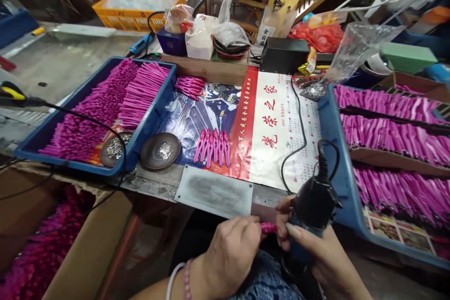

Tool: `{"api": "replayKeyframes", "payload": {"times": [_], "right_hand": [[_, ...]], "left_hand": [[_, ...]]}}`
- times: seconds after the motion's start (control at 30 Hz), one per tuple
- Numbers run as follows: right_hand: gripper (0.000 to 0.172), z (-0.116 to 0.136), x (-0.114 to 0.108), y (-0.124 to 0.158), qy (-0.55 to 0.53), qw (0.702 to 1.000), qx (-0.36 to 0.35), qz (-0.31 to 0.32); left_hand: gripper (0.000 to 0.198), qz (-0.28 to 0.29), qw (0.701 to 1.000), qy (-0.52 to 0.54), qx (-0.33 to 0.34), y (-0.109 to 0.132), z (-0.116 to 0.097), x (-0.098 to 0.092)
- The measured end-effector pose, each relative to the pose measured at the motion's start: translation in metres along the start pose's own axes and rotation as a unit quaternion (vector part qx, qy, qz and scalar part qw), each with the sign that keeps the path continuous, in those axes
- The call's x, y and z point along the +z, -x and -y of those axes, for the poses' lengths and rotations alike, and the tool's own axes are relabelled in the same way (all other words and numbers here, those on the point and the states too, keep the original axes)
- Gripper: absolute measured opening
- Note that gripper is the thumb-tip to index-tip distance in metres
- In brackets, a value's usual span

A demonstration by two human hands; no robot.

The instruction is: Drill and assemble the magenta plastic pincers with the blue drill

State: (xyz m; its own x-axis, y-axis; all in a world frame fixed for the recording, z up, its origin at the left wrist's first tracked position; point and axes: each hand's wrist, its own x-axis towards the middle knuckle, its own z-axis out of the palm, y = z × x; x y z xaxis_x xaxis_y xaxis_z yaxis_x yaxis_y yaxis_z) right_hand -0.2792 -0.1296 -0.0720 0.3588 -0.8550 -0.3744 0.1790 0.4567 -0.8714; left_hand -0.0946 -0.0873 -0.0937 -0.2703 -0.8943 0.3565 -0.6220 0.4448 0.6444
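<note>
My left hand (230,251) is closed around a small glossy pink plastic piece (268,228), whose end sticks out toward my right hand. My right hand (309,243) grips a black and blue corded power tool (312,206); its working tip is hidden. The fingers of that hand are close to the pink piece; whether they touch it I cannot tell. Beyond my hands, a row of pink pieces (212,147) lies on a calendar poster (274,126). Two dark dishes hold small metal parts: one dish (149,161) on the table, another (108,154) in the left tray.
A blue tray (138,150) at left and a blue tray (346,168) at right hold many pink parts. In front lies a grey metal plate (214,192). Black cords (302,122) cross the workspace. A cardboard box (94,243) of pink parts stands lower left.
</note>
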Motion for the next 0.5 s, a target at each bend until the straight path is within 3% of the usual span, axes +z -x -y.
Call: {"api": "replayKeyframes", "payload": {"times": [0.17,0.37,0.5], "right_hand": [[0.047,-0.001,0.003,-0.003,-0.010,1.000,0.000,-0.016],[0.049,0.002,0.009,-0.003,-0.005,1.000,0.000,-0.025],[0.051,0.004,0.017,-0.006,-0.007,0.999,0.006,-0.052]], "left_hand": [[0.031,0.010,0.994,-0.065,0.085,-0.005,0.004,-0.006],[0.020,0.025,0.998,-0.019,0.058,-0.001,0.009,-0.004],[0.028,0.034,0.999,-0.003,0.036,0.001,0.012,-0.001]]}}
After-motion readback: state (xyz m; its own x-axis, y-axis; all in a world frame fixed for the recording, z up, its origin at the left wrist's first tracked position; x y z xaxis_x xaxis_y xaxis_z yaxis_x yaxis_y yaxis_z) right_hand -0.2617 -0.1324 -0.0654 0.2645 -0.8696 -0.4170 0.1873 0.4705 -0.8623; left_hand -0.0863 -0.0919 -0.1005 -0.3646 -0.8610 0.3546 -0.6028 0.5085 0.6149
